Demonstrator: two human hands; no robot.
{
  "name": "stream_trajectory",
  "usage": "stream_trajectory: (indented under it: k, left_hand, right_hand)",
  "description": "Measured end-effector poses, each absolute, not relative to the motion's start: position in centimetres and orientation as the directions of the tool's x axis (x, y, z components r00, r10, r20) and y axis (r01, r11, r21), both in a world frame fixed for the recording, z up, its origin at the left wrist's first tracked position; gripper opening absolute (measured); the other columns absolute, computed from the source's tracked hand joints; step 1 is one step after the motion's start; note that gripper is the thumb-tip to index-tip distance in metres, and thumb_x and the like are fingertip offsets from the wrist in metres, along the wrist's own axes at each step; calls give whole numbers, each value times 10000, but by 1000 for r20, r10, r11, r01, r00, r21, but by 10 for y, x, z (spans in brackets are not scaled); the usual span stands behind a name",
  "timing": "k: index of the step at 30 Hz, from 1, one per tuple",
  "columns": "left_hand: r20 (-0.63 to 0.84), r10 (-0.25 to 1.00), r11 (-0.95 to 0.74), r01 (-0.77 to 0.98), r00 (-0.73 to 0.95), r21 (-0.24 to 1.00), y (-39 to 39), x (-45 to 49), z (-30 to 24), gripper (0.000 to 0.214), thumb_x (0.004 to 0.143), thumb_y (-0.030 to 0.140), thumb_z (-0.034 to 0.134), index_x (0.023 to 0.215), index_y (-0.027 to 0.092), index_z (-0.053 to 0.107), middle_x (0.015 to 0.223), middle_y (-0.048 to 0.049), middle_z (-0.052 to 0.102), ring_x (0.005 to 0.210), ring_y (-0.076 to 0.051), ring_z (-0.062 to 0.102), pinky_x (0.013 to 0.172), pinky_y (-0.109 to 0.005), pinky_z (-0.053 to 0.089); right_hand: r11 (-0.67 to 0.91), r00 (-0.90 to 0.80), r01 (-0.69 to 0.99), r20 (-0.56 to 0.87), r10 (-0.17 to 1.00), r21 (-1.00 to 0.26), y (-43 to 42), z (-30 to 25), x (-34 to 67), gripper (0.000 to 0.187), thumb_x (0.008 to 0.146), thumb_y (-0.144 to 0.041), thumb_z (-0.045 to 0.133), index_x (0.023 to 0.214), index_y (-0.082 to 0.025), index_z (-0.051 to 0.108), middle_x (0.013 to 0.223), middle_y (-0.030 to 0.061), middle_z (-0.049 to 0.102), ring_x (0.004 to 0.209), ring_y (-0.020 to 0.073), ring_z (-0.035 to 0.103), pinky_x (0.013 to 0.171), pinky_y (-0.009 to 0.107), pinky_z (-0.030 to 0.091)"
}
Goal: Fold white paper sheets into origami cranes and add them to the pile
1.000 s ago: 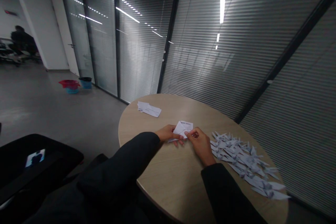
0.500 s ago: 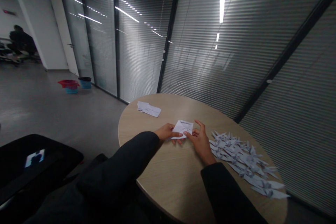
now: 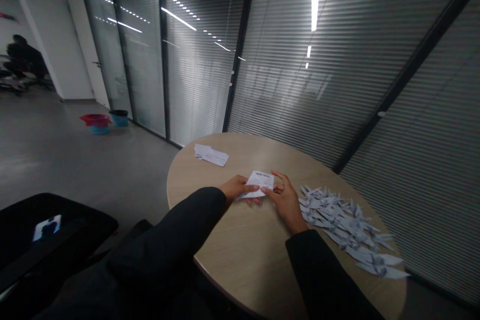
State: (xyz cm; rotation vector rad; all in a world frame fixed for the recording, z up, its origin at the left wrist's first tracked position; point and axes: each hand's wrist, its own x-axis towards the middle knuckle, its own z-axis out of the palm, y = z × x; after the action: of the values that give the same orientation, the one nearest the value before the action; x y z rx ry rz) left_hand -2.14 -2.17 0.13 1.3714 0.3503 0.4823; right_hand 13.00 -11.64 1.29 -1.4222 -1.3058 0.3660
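A small folded white paper [image 3: 258, 182] sits just above the round wooden table [image 3: 243, 245], held between both hands. My left hand [image 3: 236, 188] pinches its left corner, thumb on top. My right hand [image 3: 285, 199] grips its right edge with thumb and fingers, the index finger stretched along the paper. Both arms wear dark sleeves.
Several folded white paper cranes [image 3: 345, 227] lie in a heap on the table's right side. A small stack of flat paper sheets [image 3: 211, 154] lies at the far left edge. A phone [image 3: 45, 227] rests on a black seat at left. Red and blue buckets [image 3: 101, 122] stand by the glass wall.
My right hand's curled fingers have opened and now lie along the paper's edge. The paper has tilted flatter. The view has shifted slightly.
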Motion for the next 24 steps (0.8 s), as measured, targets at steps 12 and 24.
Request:
stream_trajectory:
  k: [12,24]
  left_hand:
    - [12,532,175,-124,847,977,-23,-20,1,455,623,400,758,867,27,668,764,-154,700,681,-202,670,574,-276,496]
    - [4,536,169,-112,844,979,-23,-20,0,470,621,407,758,884,29,660,817,-166,696,690,-192,668,564,-257,485]
  right_hand:
    - [217,346,524,438,830,-824,-117,13,129,565,679,-372,648,1183,-172,491,648,-13,623,621,176,606,620,302,477]
    - [217,334,527,435,836,-822,-117,13,128,539,690,-359,630,1177,-177,488,641,-29,602,595,157,585,606,284,464]
